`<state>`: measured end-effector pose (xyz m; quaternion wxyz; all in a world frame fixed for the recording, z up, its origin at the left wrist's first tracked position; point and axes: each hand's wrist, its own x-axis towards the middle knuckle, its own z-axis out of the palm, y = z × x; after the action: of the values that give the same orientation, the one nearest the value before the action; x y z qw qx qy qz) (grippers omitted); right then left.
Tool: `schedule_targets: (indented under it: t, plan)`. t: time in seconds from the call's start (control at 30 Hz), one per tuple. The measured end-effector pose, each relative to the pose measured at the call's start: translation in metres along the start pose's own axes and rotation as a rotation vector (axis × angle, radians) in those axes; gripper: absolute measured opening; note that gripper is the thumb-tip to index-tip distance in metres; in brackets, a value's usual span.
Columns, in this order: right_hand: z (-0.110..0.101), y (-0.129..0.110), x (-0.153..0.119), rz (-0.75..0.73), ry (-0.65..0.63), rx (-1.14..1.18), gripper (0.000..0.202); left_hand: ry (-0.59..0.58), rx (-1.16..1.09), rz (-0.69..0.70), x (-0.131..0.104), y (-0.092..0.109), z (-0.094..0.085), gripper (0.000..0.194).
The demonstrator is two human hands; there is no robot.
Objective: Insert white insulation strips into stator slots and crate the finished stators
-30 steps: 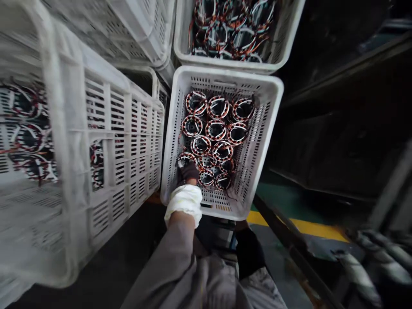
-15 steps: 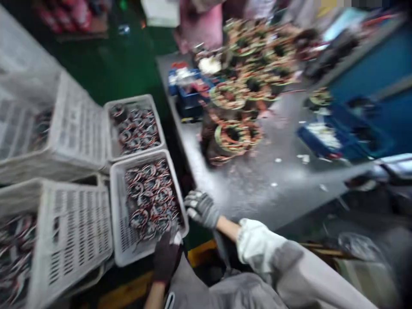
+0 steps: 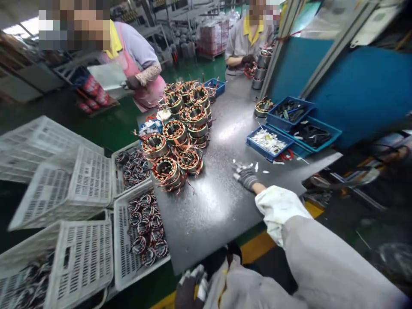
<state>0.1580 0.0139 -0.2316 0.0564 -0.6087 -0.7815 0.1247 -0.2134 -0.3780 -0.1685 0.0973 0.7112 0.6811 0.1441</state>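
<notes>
My right hand, in a grey-and-white glove, is low over the metal table, its fingers stretched out and apart. Small white scraps lie just beyond its fingers. My left hand, in a dark glove with pale fingertips, is low beside my lap, below the table's front edge. Its fingers are loosely bent and apart, with nothing visible in them. Motor stators with copper windings and loose orange leads stand stacked on the table's left side, away from both hands.
White plastic crates stand at left, several holding wire-wound parts. Blue bins of white pieces and black pieces sit at the table's right. One co-worker stands behind the stators; another is at the far end.
The view has swung up and to the right. My right hand has moved from the table's left edge to above its right side. My left hand has left the crate's rim.
</notes>
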Motion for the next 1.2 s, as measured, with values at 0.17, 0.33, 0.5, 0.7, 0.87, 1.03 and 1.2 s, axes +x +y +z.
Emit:
schedule_targets:
  t: [0.17,0.33,0.5,0.7,0.87,1.03,1.2]
  plan:
    - [-0.012,0.03,0.002,0.132,0.176,-0.023,0.057,0.125,0.148,0.155,0.06,0.029,-0.006,0.037]
    - [0.049,0.014,-0.08,-0.623,0.083,0.124,0.048,0.215,0.119,0.178,0.182,0.07,-0.034,0.036]
    - [0.059,0.076,-0.082,-0.326,0.224,0.036,0.045,0.189,0.237,0.133,0.327,0.097,-0.029,0.045]
    - [0.048,0.104,-0.049,-0.211,0.26,0.024,0.044,0.078,0.412,-0.177,0.414,0.095,-0.009,0.057]
    - [0.026,0.084,-0.053,-0.104,0.081,0.098,0.044,0.11,0.391,-0.12,0.414,0.1,-0.017,0.058]
    - [-0.03,0.071,-0.005,-0.05,-0.022,0.181,0.046,0.146,0.395,-0.112,0.432,0.088,-0.012,0.064]
    - [-0.116,0.097,0.055,-0.008,0.193,0.14,0.049,-0.088,0.5,-0.13,0.449,0.083,-0.008,0.056]
